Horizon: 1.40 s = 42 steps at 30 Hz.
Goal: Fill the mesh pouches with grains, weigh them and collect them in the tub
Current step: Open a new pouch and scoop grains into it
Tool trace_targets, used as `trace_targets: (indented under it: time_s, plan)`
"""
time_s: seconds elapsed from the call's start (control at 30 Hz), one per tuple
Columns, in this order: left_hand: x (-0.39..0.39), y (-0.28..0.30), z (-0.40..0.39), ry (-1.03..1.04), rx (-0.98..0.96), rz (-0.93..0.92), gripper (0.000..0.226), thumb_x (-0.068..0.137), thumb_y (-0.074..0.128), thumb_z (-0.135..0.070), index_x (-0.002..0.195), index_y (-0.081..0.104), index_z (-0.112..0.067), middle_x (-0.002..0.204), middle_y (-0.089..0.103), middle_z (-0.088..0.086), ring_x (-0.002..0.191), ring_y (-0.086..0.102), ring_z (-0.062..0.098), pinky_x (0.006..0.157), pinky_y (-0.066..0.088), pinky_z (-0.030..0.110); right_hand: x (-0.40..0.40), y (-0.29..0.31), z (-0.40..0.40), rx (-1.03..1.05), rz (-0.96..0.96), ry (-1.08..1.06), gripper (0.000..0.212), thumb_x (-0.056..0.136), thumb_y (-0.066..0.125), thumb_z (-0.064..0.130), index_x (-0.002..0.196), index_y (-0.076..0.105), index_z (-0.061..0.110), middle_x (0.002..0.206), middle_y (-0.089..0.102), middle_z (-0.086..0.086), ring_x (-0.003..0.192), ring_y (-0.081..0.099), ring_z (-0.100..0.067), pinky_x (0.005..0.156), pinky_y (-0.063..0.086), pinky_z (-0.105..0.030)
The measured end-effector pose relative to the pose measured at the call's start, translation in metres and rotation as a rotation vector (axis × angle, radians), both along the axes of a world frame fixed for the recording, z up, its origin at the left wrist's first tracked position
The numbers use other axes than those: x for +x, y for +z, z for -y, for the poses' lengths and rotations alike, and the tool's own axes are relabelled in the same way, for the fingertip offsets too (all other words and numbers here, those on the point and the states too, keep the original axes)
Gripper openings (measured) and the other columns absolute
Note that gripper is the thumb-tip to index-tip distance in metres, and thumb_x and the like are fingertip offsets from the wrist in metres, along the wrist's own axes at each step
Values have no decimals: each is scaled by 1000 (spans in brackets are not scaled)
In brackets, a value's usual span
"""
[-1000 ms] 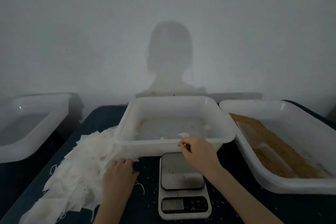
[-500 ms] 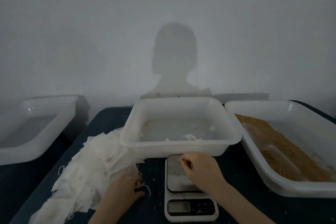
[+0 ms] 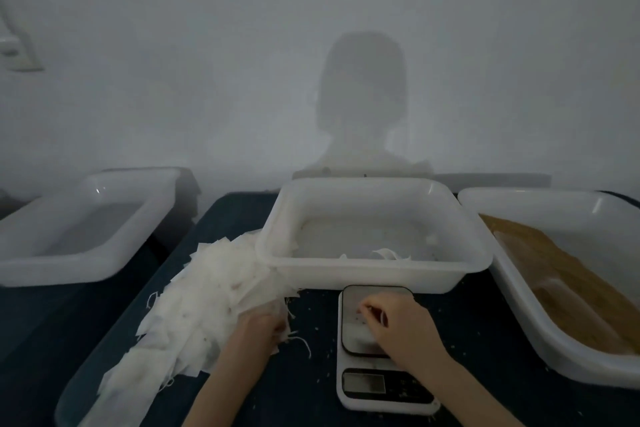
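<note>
1. A dark blue surface (image 3: 485,322) carries everything, with loose grains scattered over it near the scale.
2. A white tub (image 3: 540,291) at the right edge holds brown grains (image 3: 568,288) banked along its left side.
3. A second white tub (image 3: 377,274) stands in the middle at the back, with a few pale pouches (image 3: 388,254) lying against its near wall.
4. A third white tub (image 3: 76,253) sits to the left, apart from the surface, tilted slightly toward the camera.
5. A heap of empty white mesh pouches (image 3: 197,308) sprawls from the middle tub's left corner down toward the near left edge, strings trailing from some of them.
6. A white kitchen scale (image 3: 377,388) stands just in front of the middle tub, its dark platform toward the tub and its display toward the person.
7. The right hand (image 3: 401,329) hovers over the scale's platform, fingers curled with the tips drawn together; whether its grip pinches anything cannot be told.
8. The left hand (image 3: 259,333) rests on the near edge of the pouch heap, fingers bent down into the pouches; its grip on any one pouch is hidden.
</note>
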State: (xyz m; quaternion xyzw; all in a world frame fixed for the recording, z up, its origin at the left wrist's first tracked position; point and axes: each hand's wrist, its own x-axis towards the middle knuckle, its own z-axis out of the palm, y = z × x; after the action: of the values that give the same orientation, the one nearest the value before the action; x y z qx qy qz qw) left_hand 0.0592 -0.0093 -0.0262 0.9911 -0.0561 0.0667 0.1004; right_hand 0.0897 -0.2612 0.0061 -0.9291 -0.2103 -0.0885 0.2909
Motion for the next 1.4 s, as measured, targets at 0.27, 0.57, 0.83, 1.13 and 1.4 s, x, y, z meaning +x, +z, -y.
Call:
trace_targets:
  time_s: [0.27,0.57,0.83,1.13,1.4]
  plan:
    - [-11,23,3,126,-389,107,21,91,60,-11,103,73,-22,99,70,-15,87,61,-5,80,39,2,-11,-2,-12,65,-30,81,19,93,54,35,91,71,28,76,64,16,69,54,-1,67,43,-14]
    - [-15,57,25,293,-1261,238,25,88,62,-5,81,73,-27,87,72,-13,79,65,-2,77,50,23,-17,7,-39,229,-106,139,16,92,57,34,105,64,38,78,56,30,79,54,6,67,42,-8]
    - [-6,58,45,205,-1903,-130,16,79,61,-25,80,76,-30,90,74,-1,77,71,16,70,58,41,-14,22,-46,633,-425,69,26,95,56,27,119,49,35,93,58,18,68,54,0,63,45,-12]
    - [12,54,52,339,-1796,-114,22,94,52,-20,89,74,-18,98,72,10,86,69,24,67,53,36,2,36,-26,741,-457,-28,15,91,63,15,78,70,17,57,62,8,46,52,-3,45,39,-14]
    - [12,66,69,191,-1630,-197,20,98,48,-21,105,66,-14,94,75,2,87,71,17,64,55,23,13,35,-7,857,-467,-186,12,93,59,15,87,69,13,67,65,1,49,56,-8,46,42,-19]
